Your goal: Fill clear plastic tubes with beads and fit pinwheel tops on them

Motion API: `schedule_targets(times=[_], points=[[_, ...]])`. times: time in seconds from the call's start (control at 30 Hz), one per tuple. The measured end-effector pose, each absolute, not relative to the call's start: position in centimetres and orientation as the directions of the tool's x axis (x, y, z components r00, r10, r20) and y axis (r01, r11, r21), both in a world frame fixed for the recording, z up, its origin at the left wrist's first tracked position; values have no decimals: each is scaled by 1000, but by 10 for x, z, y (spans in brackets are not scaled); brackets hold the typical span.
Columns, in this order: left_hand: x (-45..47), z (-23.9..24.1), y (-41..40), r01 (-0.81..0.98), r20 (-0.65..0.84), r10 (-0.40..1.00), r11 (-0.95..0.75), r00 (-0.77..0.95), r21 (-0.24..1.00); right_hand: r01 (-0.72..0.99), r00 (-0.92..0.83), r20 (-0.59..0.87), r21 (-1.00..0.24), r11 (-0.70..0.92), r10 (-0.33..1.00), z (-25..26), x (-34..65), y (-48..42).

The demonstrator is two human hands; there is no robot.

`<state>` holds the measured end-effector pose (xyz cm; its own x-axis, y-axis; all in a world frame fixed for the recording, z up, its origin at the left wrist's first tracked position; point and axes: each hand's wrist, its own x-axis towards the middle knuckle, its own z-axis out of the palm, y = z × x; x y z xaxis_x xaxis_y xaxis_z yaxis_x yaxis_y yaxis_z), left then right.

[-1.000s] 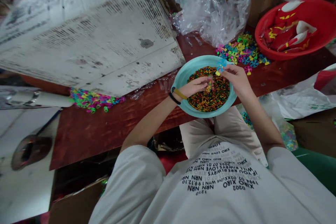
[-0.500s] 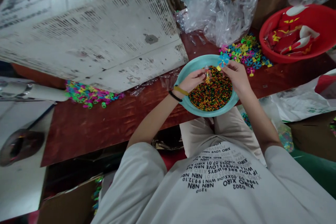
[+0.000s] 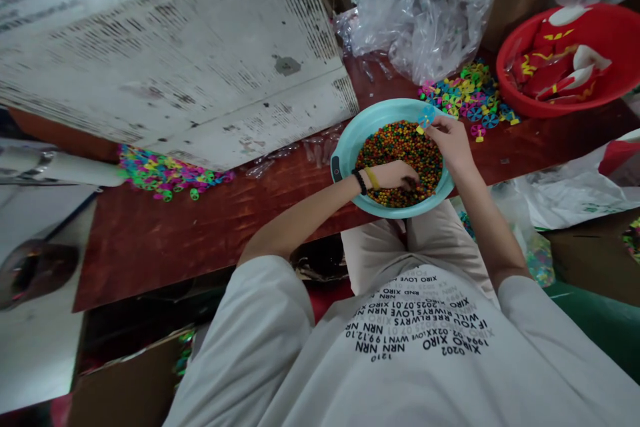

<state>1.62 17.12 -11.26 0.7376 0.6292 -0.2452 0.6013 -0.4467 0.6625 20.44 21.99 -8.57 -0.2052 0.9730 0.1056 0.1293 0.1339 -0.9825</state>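
Note:
A light-blue plastic basin (image 3: 344, 155) stands at the table's near edge, holding a heap of small coloured beads (image 3: 400, 140). My left hand (image 3: 396, 175) reaches into the basin, its curled fingertips down among the beads; what they hold is hidden. Over the basin's far right rim, my right hand (image 3: 449, 140) pinches a small blue plastic wheel toy (image 3: 427, 117) with a yellow piece at its lower end. Behind the rim lies a pile of similar wheel toys (image 3: 465, 95) in mixed colours.
A red basin (image 3: 520, 101) with red packets stands at the back right. Crumpled clear plastic bags (image 3: 425, 27) lie behind the toys. A large white carton (image 3: 210, 80) takes up the left of the brown table (image 3: 200, 240), with another colourful pile (image 3: 165, 173) beside it.
My left hand has gone down into the beads; the small clear container it held above them is now out of sight. My right hand still holds the blue wheel toy near the rim.

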Motion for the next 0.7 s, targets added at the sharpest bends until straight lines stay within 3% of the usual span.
schedule_targets(times=[0.13, 0.23, 0.37, 0.53, 0.7], points=[[0, -98, 177, 451, -171, 742, -194, 649, 871, 124, -268, 126, -979, 164, 955, -73, 211, 215], [-14, -90, 177, 317, -135, 822, -58, 553, 947, 157, -332, 160, -962, 222, 930, -64, 213, 213], [-18, -84, 170, 191, -99, 869, 5, 485, 982, 210, -363, 202, -933, 291, 910, -55, 209, 212], [-11, -78, 160, -33, -168, 923, 191, 346, 981, 156, -315, 249, -938, 309, 916, -51, 205, 210], [4, -81, 153, -232, -160, 951, 224, 266, 946, 99, -268, 321, -929, 357, 909, -50, 201, 211]])
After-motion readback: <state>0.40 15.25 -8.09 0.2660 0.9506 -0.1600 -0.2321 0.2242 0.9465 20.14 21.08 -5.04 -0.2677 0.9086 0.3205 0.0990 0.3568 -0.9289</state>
